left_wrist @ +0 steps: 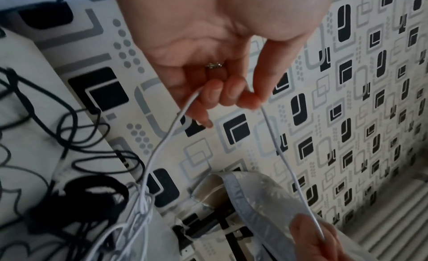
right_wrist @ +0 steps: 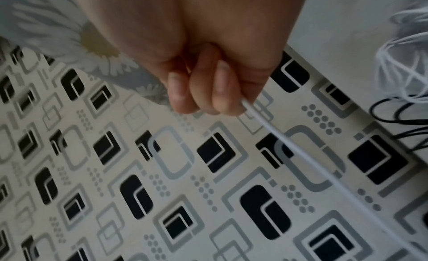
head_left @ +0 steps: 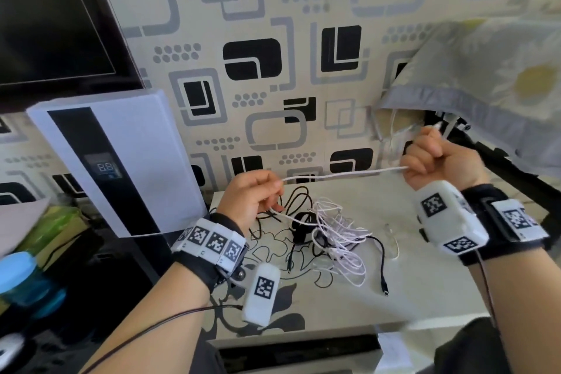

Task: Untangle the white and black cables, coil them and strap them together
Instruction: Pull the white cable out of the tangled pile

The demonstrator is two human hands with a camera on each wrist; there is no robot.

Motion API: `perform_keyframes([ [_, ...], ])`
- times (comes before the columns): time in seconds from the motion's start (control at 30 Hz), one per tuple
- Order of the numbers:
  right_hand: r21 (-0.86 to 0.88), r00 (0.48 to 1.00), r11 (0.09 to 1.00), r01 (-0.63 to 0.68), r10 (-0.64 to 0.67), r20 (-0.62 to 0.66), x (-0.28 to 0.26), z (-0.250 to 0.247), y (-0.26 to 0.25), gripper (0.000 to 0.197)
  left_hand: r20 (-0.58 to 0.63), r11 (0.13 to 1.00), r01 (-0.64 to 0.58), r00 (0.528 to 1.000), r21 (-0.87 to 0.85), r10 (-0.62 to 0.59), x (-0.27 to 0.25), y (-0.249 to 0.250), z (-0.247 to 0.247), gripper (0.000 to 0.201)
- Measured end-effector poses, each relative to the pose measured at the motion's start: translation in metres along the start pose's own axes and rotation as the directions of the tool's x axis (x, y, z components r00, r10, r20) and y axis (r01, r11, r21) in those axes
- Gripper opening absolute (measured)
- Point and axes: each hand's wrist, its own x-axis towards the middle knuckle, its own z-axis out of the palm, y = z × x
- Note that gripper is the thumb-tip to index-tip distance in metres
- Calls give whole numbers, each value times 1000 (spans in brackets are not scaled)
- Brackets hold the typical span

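- Left hand [head_left: 252,196]: fingers [left_wrist: 251,98] curled, pinching the thin white cable [head_left: 343,175] between thumb and fingertips; a ring sits on one finger.
- Right hand [head_left: 431,158]: fingers [right_wrist: 222,89] closed in a fist around the same white cable, held higher than the left hand.
- A straight run of white cable spans the gap between both hands, raised above the worktop [head_left: 425,291].
- From the left hand the white cable drops into a loose white tangle lying on the worktop.
- Thin black cable [head_left: 299,200] lies in loops beside and partly under the white tangle, touching it; one black plug end rests near the front of the worktop.
- A black strap loop [head_left: 303,226] lies among the cables.
- Worktop: pale surface with black floral print, against patterned wallpaper [head_left: 273,70].
- White upright appliance with a black panel and digital display [head_left: 115,161] stands to the left.
- Grey daisy-print pillow [head_left: 485,85] at upper right.
- No containers with visible contents; blue-lidded and green items at far left are too blurred to read.
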Motion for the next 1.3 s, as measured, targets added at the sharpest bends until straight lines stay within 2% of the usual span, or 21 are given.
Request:
perform_keyframes([
  [0.1, -44, 998, 999, 27, -29, -51, 4, -4, -6, 19, -35, 997, 8, 999, 83, -6, 3, 1, -10, 30],
  [0.17, -120, 995, 992, 34, -44, -87, 10, -6, 2, 21, -102, 998, 16, 995, 53, -10, 8, 0, -15, 29],
  [0.23, -280, 992, 959, 43, -74, -100, 19, -9, 13, 29, -169, 1000, 16, 985, -20, -19, 11, -3, -17, 27],
  [0.33, -566, 986, 822, 69, -142, -86, 27, -11, 29, 29, -200, 993, 33, 978, -116, -56, 9, -8, -9, 24],
  [0.43, -717, 994, 696, 21, -95, -63, 26, -8, 52, 19, -201, 993, 50, 977, -111, -72, 7, -9, 0, 20],
  [0.6, -828, 997, 559, -36, 78, 9, 18, 0, 85, 20, -198, 992, 44, 978, -119, -67, 6, -5, 0, 19],
  [0.67, -846, 991, 532, -40, 127, 33, 15, 1, 94, 20, -180, 995, 30, 983, -92, -46, 4, -5, 5, 20],
  [0.8, -844, 978, 531, -75, 204, 42, 8, 2, 108, 20, -163, 994, 21, 986, -104, -38, 0, -5, 14, 20],
  [0.9, -873, 976, 483, -71, 213, 39, 6, 0, 115, 24, -162, 980, 37, 984, -198, -69, 1, -4, 15, 20],
  [1.0, -875, 971, 481, -51, 228, 69, 4, 0, 118, 26, -162, 961, 55, 981, -273, -102, 1, -4, 15, 22],
  [1.13, -846, 946, 529, -60, 300, 120, 0, 7, 119, 22, -241, 982, 55, 966, -179, -97, 1, -9, 19, 21],
  [1.2, -884, 942, 467, 26, 284, 178, -2, 10, 121, 24, -281, 990, 62, 955, -131, -97, 3, -12, 21, 21],
  [1.27, -928, 938, 343, 143, 253, 238, -5, 10, 124, 26, -295, 991, 65, 951, -114, -96, 4, -14, 22, 22],
  [1.3, -943, 941, 292, 162, 243, 237, -5, 10, 125, 31, -294, 992, 62, 951, -112, -93, 4, -15, 22, 22],
])
